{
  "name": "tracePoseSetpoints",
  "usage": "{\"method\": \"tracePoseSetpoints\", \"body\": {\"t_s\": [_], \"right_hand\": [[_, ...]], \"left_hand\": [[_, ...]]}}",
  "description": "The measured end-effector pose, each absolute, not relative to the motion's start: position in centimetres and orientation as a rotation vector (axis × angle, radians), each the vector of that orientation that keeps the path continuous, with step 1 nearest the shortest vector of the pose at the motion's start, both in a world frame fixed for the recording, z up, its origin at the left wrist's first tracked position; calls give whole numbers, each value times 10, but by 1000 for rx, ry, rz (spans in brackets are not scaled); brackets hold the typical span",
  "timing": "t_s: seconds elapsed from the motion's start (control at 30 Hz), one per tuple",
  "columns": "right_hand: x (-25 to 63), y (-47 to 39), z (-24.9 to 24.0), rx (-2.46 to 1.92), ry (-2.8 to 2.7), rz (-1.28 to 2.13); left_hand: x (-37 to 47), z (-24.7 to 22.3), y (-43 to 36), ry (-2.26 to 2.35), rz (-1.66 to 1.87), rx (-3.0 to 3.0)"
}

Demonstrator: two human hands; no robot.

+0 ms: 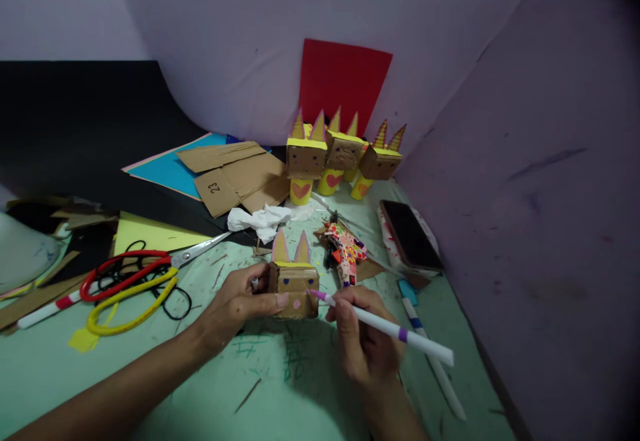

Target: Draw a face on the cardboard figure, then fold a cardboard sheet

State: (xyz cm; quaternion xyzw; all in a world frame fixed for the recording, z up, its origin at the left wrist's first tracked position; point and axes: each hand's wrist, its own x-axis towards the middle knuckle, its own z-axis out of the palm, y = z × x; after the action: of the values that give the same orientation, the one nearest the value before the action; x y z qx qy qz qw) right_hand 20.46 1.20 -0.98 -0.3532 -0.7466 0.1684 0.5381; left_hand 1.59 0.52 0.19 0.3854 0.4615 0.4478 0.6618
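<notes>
My left hand (245, 301) grips a small cardboard box head (295, 276) by its left side, thumb across the front. Two pointed yellow ears with purple edges rise from its top, and its face bears two dark eyes and a pink spot. In my right hand (367, 334) is a white felt-tip marker (400, 331) with a purple band. The marker's purple tip meets the face below the right eye, or nearly so; exact contact is hard to make out.
Behind stand several finished-looking eared box figures (304, 161) before a red sheet (343, 81). Large scissors (135, 278) lie at left near crumpled tissue (260, 220) and cardboard pieces (240, 178). To the right are a patterned glue gun (347, 251), a phone (413, 234) and an uncapped-looking marker (435, 361).
</notes>
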Motion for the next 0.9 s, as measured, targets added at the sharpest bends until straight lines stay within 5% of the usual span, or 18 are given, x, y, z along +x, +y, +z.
{"method": "tracePoseSetpoints", "body": {"t_s": [0.6,0.9], "right_hand": [[203,12,-10,-857,-1724,459],[197,10,-13,-996,-1404,925]], "left_hand": [[15,4,6,991,980,876],[14,-5,5,863,1074,827]]}}
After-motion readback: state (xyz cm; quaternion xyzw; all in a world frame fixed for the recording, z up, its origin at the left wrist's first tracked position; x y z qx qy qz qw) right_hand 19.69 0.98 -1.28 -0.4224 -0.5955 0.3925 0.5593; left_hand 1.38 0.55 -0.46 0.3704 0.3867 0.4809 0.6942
